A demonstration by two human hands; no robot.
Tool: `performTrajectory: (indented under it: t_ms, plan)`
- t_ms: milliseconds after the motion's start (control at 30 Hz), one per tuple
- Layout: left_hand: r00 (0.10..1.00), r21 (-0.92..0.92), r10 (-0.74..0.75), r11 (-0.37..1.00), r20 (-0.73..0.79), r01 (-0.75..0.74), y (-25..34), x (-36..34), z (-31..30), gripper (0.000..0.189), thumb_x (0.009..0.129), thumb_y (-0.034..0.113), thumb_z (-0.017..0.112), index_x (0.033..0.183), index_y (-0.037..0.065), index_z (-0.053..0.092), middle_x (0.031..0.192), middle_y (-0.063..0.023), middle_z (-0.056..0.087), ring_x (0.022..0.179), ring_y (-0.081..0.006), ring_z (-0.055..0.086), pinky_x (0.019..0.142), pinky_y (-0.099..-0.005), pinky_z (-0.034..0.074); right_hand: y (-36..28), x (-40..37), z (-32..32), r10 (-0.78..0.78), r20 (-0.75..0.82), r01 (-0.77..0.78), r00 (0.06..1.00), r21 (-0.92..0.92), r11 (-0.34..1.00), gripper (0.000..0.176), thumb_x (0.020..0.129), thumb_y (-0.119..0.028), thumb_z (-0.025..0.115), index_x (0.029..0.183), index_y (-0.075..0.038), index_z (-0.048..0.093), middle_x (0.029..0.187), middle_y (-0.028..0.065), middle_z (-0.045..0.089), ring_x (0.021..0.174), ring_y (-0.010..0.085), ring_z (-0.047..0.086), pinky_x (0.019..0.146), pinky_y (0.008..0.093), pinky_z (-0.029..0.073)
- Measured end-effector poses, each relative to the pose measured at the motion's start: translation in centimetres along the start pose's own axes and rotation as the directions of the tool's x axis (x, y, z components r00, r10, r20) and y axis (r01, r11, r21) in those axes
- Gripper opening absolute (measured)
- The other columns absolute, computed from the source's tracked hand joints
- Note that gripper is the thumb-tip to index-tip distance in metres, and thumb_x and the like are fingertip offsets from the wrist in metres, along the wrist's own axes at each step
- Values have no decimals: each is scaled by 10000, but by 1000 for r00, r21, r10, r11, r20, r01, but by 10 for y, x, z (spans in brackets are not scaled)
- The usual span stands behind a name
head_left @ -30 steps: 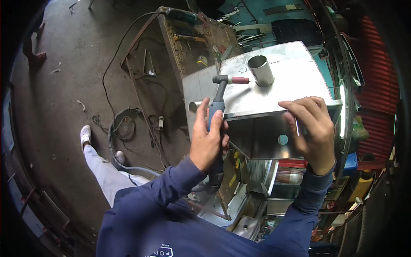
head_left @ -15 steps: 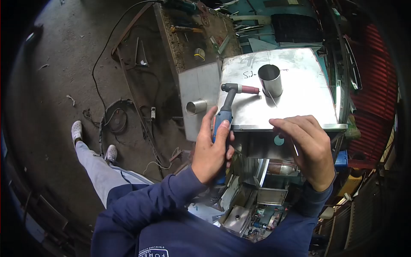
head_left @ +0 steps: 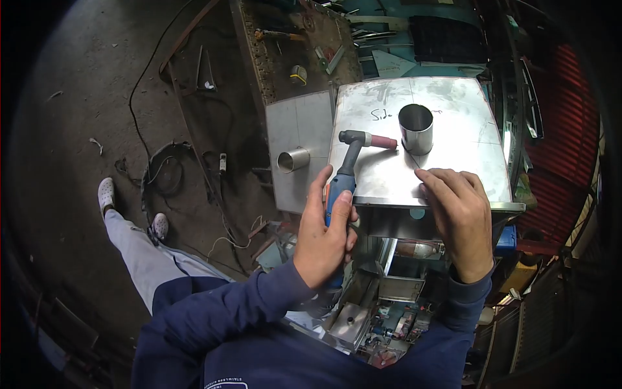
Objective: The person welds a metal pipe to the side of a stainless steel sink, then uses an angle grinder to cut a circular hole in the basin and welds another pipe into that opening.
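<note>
My left hand is wrapped round the blue handle of a TIG welding torch. The torch's pink nozzle points right, its tip close to the base of an upright metal tube. That tube stands on a shiny sheet-metal panel with handwriting on it. Over the panel's near edge, my right hand pinches a thin filler rod, which reaches toward the tube's base. Part of the rod is hidden by the fingers.
Left of the panel, a second metal sheet carries a short tube that sticks out sideways. A workbench behind holds a hammer and a tape measure. Cables lie on the floor at left.
My right hand has moved slightly left and up, and its fingertips are nearer the tube. The torch stays beside the tube's base. The whole view has shifted a little.
</note>
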State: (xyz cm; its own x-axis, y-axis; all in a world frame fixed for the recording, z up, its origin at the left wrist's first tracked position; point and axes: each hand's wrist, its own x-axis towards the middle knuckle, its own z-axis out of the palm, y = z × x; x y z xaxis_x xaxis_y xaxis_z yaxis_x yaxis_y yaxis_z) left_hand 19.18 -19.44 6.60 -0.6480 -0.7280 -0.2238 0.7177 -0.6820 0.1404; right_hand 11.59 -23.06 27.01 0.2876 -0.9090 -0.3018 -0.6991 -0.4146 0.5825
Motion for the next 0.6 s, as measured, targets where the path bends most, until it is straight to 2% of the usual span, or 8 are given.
performTrajectory:
  t_ms: [100,167,433,500,600]
  plan:
    - [1000,4,9,1000,-2,-9,-2,1,0,567,1079,265,475,1562,139,208,920,-54,532,525,-78,482,400,-248,419,-8,0,3,42,10,-41,999,-3,999,272,859,-70,691,1130,-53,696,1007,71,683,909,225,666,851,393,482]
    - [1000,12,14,1000,-3,-14,-2,1,0,563,1079,263,475,1561,139,212,919,-54,531,523,-77,481,399,-249,419,-17,-5,11,48,-4,-49,999,-106,993,277,877,-96,684,1146,-30,691,1038,76,680,945,220,663,852,380,485]
    - [1000,24,17,1000,2,-18,-3,-1,2,553,1081,260,468,1560,145,215,921,-55,533,520,-76,480,397,-252,422,-35,-11,34,39,-14,-41,999,-215,976,331,890,-113,665,1197,10,662,1106,93,660,1028,221,635,852,362,483]
    - [999,-20,-47,999,-15,47,1,-4,5,548,1083,259,462,1560,150,215,923,-56,535,522,-78,482,401,-255,425,-38,-10,37,76,-18,-79,997,-270,960,336,899,-116,652,1207,20,654,1115,89,651,1026,217,614,861,361,469]
    - [998,-9,-64,998,-22,63,5,-4,8,543,1085,257,458,1561,155,216,926,-56,536,524,-82,482,406,-261,429,-41,-11,44,104,-30,-109,994,-287,952,342,907,-126,644,1210,31,648,1110,88,646,1008,217,600,873,367,456]
